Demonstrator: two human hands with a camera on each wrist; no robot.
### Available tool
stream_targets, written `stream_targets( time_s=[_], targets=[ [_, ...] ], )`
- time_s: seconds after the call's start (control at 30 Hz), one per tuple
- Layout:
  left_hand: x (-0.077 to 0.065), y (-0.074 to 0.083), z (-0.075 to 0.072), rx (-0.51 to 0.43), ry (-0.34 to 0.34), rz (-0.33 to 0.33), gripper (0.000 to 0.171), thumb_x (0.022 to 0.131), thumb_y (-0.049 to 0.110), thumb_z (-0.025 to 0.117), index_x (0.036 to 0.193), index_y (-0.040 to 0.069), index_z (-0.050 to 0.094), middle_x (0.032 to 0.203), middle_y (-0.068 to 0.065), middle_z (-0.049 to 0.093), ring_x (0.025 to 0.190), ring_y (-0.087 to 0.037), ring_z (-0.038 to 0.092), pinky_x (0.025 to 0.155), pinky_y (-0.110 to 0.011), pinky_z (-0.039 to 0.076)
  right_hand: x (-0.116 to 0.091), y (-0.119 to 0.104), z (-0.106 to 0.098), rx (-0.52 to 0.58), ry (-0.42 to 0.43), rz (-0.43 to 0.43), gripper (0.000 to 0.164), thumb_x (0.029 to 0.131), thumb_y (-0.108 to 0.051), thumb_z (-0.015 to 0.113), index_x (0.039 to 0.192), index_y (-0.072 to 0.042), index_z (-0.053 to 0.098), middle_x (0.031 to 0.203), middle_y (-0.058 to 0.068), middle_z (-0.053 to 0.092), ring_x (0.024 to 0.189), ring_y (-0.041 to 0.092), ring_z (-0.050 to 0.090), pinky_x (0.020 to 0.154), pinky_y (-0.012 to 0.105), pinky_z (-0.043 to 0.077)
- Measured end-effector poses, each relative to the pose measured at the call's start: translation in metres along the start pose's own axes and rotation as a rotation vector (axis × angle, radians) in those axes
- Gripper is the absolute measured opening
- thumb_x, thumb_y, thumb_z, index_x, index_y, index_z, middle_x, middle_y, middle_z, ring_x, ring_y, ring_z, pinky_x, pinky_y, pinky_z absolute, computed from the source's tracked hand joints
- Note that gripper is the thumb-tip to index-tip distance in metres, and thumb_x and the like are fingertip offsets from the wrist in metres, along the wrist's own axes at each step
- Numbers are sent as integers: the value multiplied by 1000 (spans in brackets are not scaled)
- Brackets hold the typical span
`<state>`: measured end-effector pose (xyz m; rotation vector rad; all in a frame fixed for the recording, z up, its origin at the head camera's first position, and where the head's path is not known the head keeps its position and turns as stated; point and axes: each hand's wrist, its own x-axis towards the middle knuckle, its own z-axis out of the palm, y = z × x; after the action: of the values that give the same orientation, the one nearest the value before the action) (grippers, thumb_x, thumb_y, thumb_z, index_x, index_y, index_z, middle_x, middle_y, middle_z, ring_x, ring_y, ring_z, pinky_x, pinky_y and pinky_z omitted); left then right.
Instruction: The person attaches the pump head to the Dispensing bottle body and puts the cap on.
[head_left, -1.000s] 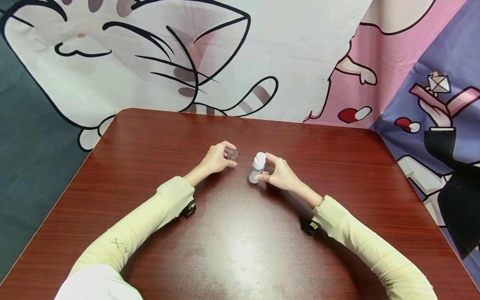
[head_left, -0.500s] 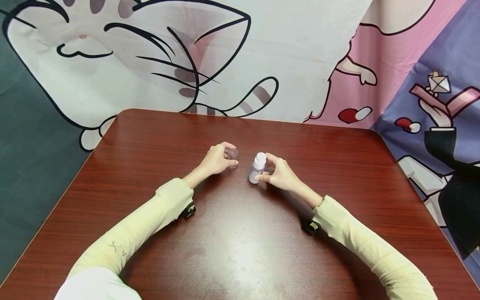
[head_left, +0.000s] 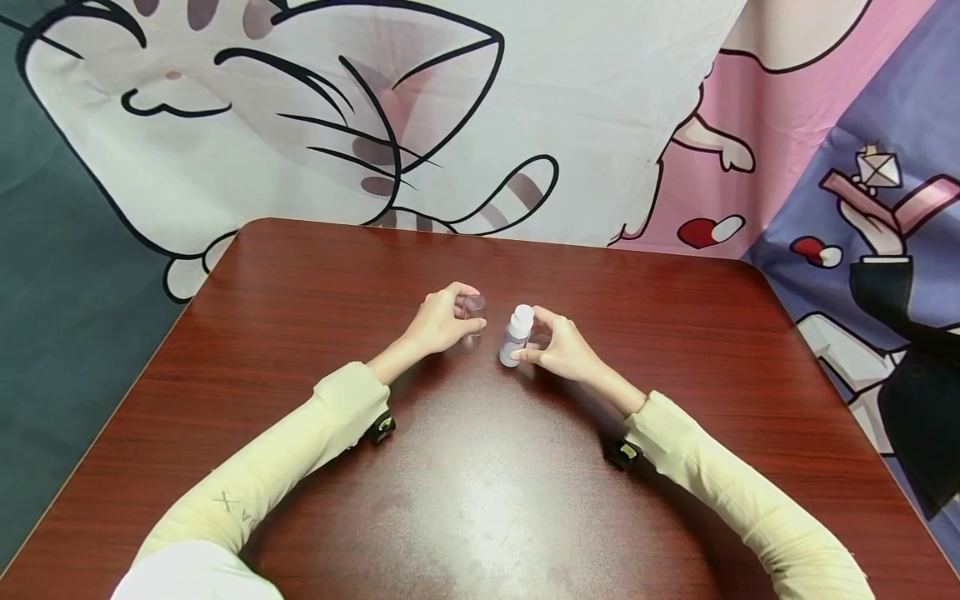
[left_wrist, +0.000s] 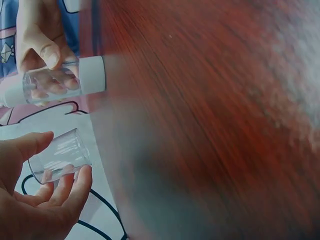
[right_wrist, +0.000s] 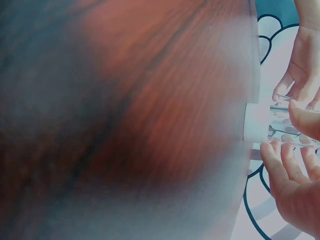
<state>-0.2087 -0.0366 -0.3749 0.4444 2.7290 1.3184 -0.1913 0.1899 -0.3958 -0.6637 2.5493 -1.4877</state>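
Note:
In the head view my left hand (head_left: 438, 323) pinches a small clear plastic bottle cap (head_left: 476, 315) between thumb and fingers. Its see-through cup shape shows plainly in the left wrist view, the cap (left_wrist: 60, 152) lying between thumb and fingertips. To the right, my right hand (head_left: 562, 346) grips a clear pump-style bottle (head_left: 514, 340) with a white top and a white base, standing upright close over the table. Fingers show through its clear wall in the left wrist view. A narrow gap separates cap and bottle. In the right wrist view the bottle's white base (right_wrist: 255, 124) is nearest the tabletop.
A glossy reddish-brown table (head_left: 480, 467) lies under both arms, its far edge behind the hands. Beyond hangs a cloth backdrop (head_left: 585, 100) with cartoon drawings. Dark wrist cameras (head_left: 381, 427) sit below the pale sleeves.
My left hand has shifted slightly to the right with the clear cap, narrowing the gap to the bottle. The right hand and the bottle stay almost in place.

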Motion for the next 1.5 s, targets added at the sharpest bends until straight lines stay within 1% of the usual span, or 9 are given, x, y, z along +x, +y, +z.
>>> stream_targets(
  time_s=[0.17, 0.43, 0.63, 0.93, 1.2, 1.5],
  targets=[
    [-2, 4, 1, -24, 30, 17, 44, 85, 20, 72, 123, 5, 56, 111, -12, 67, 98, -26, 64, 88, -38, 52, 0, 1, 0, 4, -4, 1, 48, 73, 6, 77, 115, 7, 53, 108, 25, 65, 102, 37, 66, 85, 38, 56],
    [-4, 10, 3, -63, 60, 4, 44, 85, 22, 71, 124, 7, 55, 109, -10, 67, 97, -24, 64, 87, -37, 51, 0, 0, 0, 30, -12, 12, 50, 73, 8, 77, 116, 8, 53, 109, 26, 65, 102, 37, 66, 87, 37, 56],
    [-6, 17, 2, -120, 100, 7, 45, 86, 23, 71, 125, 8, 54, 105, -9, 67, 95, -23, 64, 86, -36, 53, 0, -1, 1, 24, -15, 11, 50, 73, 7, 78, 116, 8, 53, 110, 26, 65, 103, 37, 66, 86, 38, 56],
    [-8, 24, 2, -176, 146, 49, 43, 86, 22, 71, 123, 8, 56, 103, -8, 68, 90, -22, 64, 83, -32, 55, 1, 0, 1, 24, -10, 8, 48, 73, 6, 77, 115, 7, 53, 111, 26, 64, 101, 37, 66, 85, 38, 56],
    [-10, 30, 3, -245, 206, 93, 40, 86, 22, 71, 120, 9, 57, 102, -10, 69, 86, -21, 64, 82, -31, 55, 0, 0, 1, 25, -10, 14, 49, 73, 7, 78, 116, 7, 53, 110, 25, 65, 102, 37, 66, 84, 37, 57],
    [-8, 35, 4, -289, 257, 125, 45, 86, 24, 72, 125, 8, 56, 104, -14, 67, 87, -21, 64, 82, -32, 55, 0, 0, 1, 16, -5, 7, 49, 73, 6, 78, 115, 7, 53, 110, 25, 65, 100, 36, 67, 85, 38, 56]
  ],
)
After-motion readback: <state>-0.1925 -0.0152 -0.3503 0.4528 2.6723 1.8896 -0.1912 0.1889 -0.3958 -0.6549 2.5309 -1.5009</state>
